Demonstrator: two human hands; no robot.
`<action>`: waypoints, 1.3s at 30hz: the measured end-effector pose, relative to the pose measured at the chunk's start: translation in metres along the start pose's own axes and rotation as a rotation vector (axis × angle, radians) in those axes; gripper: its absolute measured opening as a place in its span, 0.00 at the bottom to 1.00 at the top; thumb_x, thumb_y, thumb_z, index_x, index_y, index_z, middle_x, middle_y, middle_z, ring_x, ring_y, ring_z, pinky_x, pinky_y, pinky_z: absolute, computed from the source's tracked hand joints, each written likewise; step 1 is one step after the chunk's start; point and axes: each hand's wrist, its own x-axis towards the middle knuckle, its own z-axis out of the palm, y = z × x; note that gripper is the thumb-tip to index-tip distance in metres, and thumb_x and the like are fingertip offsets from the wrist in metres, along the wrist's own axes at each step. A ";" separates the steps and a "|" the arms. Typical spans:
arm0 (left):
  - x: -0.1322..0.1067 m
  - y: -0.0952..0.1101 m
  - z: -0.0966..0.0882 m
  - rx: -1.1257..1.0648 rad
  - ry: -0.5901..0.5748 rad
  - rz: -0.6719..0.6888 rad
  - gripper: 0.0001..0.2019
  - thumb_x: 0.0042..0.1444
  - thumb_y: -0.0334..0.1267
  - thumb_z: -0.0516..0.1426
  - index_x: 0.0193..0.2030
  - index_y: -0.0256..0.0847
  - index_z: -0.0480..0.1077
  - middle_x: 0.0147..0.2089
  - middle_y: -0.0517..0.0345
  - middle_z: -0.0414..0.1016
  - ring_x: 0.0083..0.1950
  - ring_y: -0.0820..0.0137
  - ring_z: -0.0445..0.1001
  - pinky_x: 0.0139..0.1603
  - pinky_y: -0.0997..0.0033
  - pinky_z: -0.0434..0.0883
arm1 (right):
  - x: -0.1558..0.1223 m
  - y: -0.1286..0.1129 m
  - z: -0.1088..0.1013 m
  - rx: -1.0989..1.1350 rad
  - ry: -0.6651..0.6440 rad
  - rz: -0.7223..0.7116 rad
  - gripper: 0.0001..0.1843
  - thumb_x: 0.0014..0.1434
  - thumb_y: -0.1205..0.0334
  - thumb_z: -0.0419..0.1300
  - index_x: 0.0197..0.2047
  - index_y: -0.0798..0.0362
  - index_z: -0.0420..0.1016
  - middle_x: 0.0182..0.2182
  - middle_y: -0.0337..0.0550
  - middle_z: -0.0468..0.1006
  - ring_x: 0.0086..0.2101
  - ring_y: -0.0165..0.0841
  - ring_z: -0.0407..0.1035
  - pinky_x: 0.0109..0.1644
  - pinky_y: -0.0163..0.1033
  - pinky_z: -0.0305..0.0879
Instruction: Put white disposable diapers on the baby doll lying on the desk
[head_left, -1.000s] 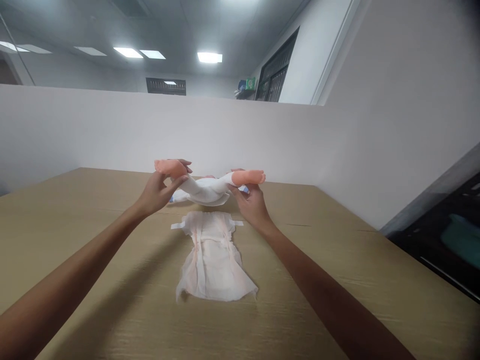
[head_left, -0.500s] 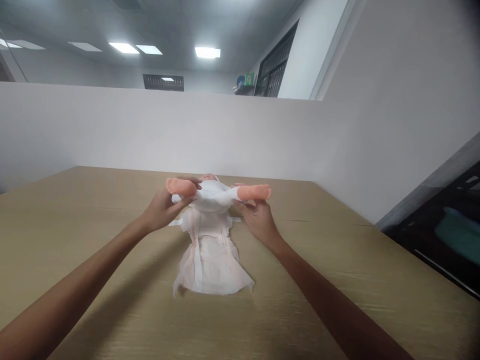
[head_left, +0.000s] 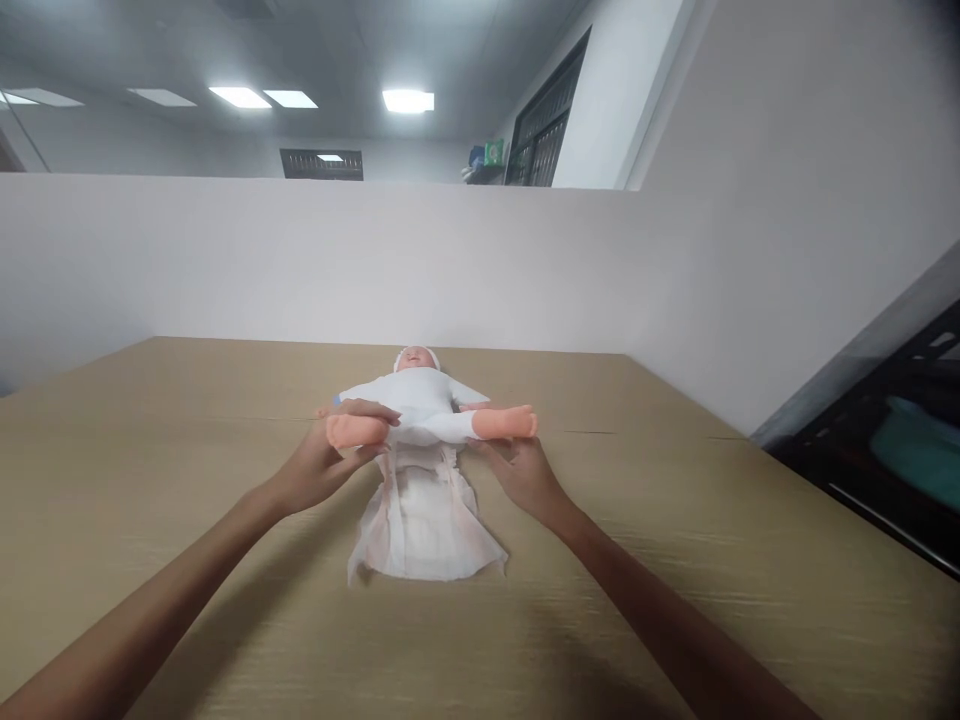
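- Doll [head_left: 427, 402] in white clothes, seen from the head camera, lies on its back on a broad brown desk [head_left: 150, 510], head toward the far wall [head_left: 337, 265], legs spread toward the wearer.
- Left hand [head_left: 324, 462] grips the doll's leg near the foot on that side, fingers over the top and thumb below.
- Right hand [head_left: 520, 473] holds the other leg by the ankle, thumb underneath; its remaining fingers are mostly hidden.
- White diaper [head_left: 431, 530] lies unfolded lengthwise, its near end flared. The doll's hips are over its far end; whether they rest on it or hang just above cannot be told.
- Progress, judging by this layout: the diaper is already spread and the hips lined up with it; its near panel is not folded up, and nothing looks fastened around the waist.
- Edges: the desk's far edge runs just behind the doll's head, by the wall. The right edge slants off toward a dark object [head_left: 832, 435].
- Room: desk surface stretches widely either side of the diaper and in front.
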 end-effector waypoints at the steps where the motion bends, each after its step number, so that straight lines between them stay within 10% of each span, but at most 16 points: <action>1: 0.000 0.000 0.000 0.005 -0.003 0.001 0.14 0.75 0.43 0.60 0.64 0.50 0.77 0.65 0.50 0.79 0.66 0.55 0.76 0.66 0.53 0.74 | 0.000 0.000 0.000 0.018 0.001 0.014 0.20 0.70 0.46 0.68 0.59 0.46 0.84 0.60 0.49 0.84 0.61 0.51 0.77 0.71 0.59 0.73; 19: 0.033 0.025 -0.015 0.020 0.229 -0.066 0.15 0.73 0.49 0.62 0.60 0.47 0.79 0.61 0.50 0.82 0.63 0.55 0.78 0.58 0.59 0.79 | 0.041 -0.035 0.001 0.101 0.081 0.059 0.32 0.68 0.40 0.69 0.69 0.46 0.76 0.64 0.51 0.81 0.55 0.50 0.82 0.61 0.53 0.82; 30: -0.011 0.017 0.003 0.038 0.009 0.046 0.13 0.74 0.38 0.62 0.63 0.48 0.76 0.63 0.53 0.80 0.64 0.61 0.78 0.65 0.61 0.73 | -0.003 -0.016 -0.010 -0.047 -0.047 0.045 0.20 0.71 0.49 0.68 0.62 0.46 0.82 0.61 0.50 0.83 0.62 0.51 0.76 0.72 0.60 0.70; 39: -0.071 -0.015 0.003 0.123 -0.287 0.357 0.18 0.76 0.39 0.60 0.69 0.43 0.71 0.67 0.46 0.80 0.77 0.56 0.68 0.74 0.57 0.71 | -0.048 0.013 -0.042 -0.110 -0.373 -0.282 0.18 0.73 0.61 0.57 0.64 0.42 0.73 0.64 0.48 0.78 0.62 0.47 0.73 0.67 0.58 0.71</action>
